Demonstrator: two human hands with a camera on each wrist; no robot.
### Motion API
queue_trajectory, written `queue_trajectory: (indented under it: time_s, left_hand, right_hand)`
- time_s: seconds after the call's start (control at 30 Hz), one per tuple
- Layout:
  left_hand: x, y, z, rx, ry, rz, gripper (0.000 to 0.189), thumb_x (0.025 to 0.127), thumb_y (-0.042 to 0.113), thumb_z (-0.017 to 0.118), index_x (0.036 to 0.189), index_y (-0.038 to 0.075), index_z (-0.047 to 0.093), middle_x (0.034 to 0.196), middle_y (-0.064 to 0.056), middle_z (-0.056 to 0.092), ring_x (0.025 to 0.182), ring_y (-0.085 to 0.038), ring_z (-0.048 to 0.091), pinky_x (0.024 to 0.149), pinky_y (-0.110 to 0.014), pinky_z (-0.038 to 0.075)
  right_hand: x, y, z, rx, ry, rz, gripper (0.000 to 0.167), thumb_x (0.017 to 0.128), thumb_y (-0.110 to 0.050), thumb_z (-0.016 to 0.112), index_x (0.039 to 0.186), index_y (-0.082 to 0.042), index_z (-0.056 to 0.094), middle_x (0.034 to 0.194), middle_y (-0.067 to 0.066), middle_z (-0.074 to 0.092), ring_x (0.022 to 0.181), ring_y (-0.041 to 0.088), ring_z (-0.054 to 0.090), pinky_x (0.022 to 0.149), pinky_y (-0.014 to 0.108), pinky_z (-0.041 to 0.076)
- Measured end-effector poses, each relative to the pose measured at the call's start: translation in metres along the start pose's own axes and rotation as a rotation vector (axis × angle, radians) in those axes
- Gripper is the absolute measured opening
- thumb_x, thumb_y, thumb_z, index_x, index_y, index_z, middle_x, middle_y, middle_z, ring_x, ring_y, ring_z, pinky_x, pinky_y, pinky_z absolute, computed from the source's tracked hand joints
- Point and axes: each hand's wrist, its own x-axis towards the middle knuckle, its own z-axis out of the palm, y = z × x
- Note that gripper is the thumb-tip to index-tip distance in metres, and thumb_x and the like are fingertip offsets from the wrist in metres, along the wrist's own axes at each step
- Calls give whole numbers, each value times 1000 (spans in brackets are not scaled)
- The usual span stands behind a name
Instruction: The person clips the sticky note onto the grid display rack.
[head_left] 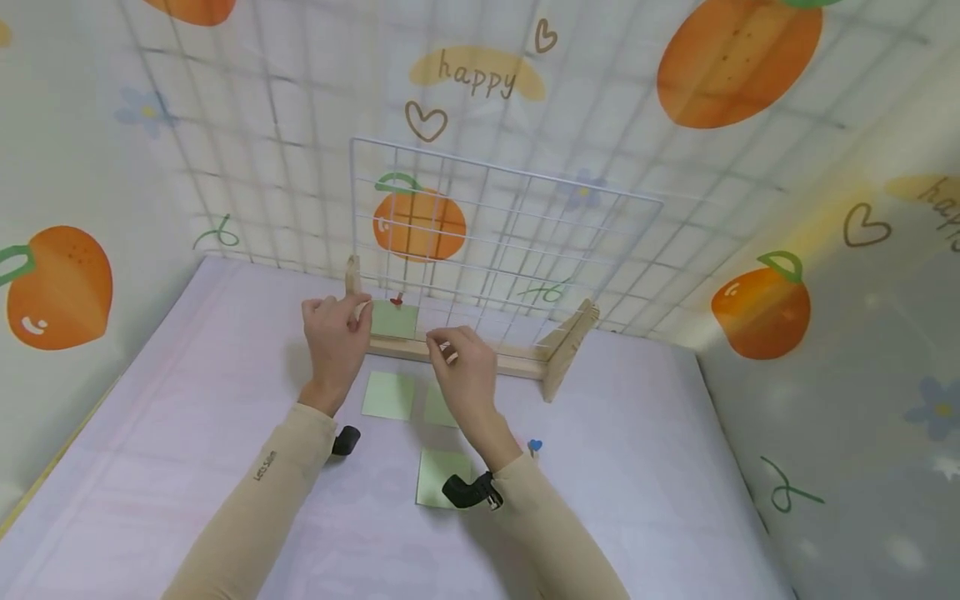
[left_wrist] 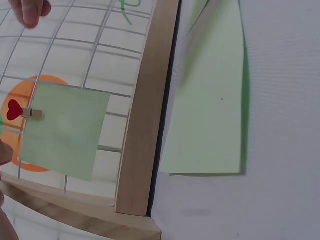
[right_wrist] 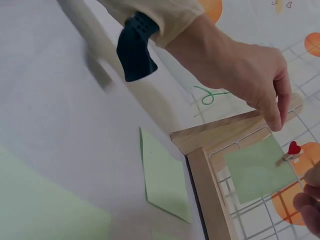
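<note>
A square green paper [head_left: 395, 319] hangs on the white wire grid [head_left: 510, 242], held near its top edge by a small wooden clip with a red heart [left_wrist: 15, 110]. My left hand [head_left: 337, 342] is beside the paper's left edge, thumb and fingers loosely bent, tips close to its upper corner in the right wrist view. On the paper's other side, my right hand [head_left: 467, 367] hovers before the grid with its fingers loosely bent. Nothing shows between the fingertips of either hand.
The grid stands in a wooden base [head_left: 510, 364] with upright side pieces [head_left: 570, 346]. Several green papers [head_left: 388, 396] lie on the pale tablecloth [head_left: 645, 467] before it. A blue heart clip [head_left: 534, 446] sits by the right forearm. Printed cloth walls surround the table.
</note>
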Motion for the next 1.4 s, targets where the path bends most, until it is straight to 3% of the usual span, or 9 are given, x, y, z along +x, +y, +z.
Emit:
queue_trajectory:
  time_s: [0.2, 0.4, 0.53, 0.77, 0.9, 1.07, 1.2, 1.4]
  left_hand:
    - [-5, -1, 6, -42, 44, 43, 6, 87, -2, 81, 91, 2, 81, 52, -6, 51, 55, -25, 45, 81, -52, 38]
    - [-13, 0, 7, -35, 39, 69, 6, 87, 1, 83, 92, 1, 81, 56, -9, 57, 58, -27, 47, 81, -54, 37]
    - [-19, 2, 5, -37, 25, 60, 9, 87, 6, 85, 89, -1, 79, 58, -10, 60, 63, -30, 50, 81, -55, 35]
    - [-32, 1, 3, -49, 1, 30, 8, 87, 4, 83, 85, -1, 77, 60, -11, 60, 63, -31, 52, 78, -52, 34]
    - [-39, 1, 1, -58, -23, 3, 6, 87, 3, 82, 86, -1, 78, 61, -10, 60, 63, -30, 52, 78, -51, 34]
    - [-49, 2, -1, -49, -116, -35, 8, 91, 5, 79, 85, 0, 77, 63, -8, 61, 59, -24, 54, 68, -42, 42]
    - [-56, 5, -7, -28, -232, -83, 10, 92, 8, 78, 83, 2, 77, 64, -7, 62, 56, -22, 53, 56, -37, 44]
    - [-64, 6, -18, 39, -443, -180, 11, 90, 18, 82, 87, 8, 79, 63, -3, 64, 58, -21, 54, 60, -37, 43]
  right_hand:
    - [-18, 3, -17, 16, -9, 9, 6, 93, -6, 80, 98, -10, 80, 88, 4, 76, 69, 15, 71, 58, 25, 57]
    - [-33, 11, -31, 7, -20, 35, 3, 95, -12, 79, 96, -10, 81, 86, 2, 75, 69, 15, 71, 57, 23, 56]
    - [-45, 21, -38, -5, 4, 45, 6, 95, -16, 79, 96, -10, 82, 84, 1, 76, 68, 13, 71, 56, 23, 55]
    - [-59, 41, -50, 91, 82, 11, 5, 95, -14, 79, 96, -9, 81, 83, 3, 76, 67, 15, 70, 55, 32, 58]
    - [-69, 53, -59, 67, 93, 16, 3, 93, -11, 81, 93, -7, 80, 80, 2, 76, 66, 16, 70, 54, 31, 58]
    - [-78, 66, -73, 36, 98, 44, 4, 90, -7, 82, 93, -6, 80, 80, 3, 76, 65, 17, 70, 55, 30, 57]
    - [-84, 76, -81, 59, 92, 85, 3, 92, -8, 81, 94, -5, 81, 83, 3, 77, 67, 18, 71, 57, 35, 59]
    - [-93, 90, -86, 81, 117, 92, 7, 89, -3, 82, 93, -8, 81, 81, 2, 77, 64, 18, 70, 56, 35, 58]
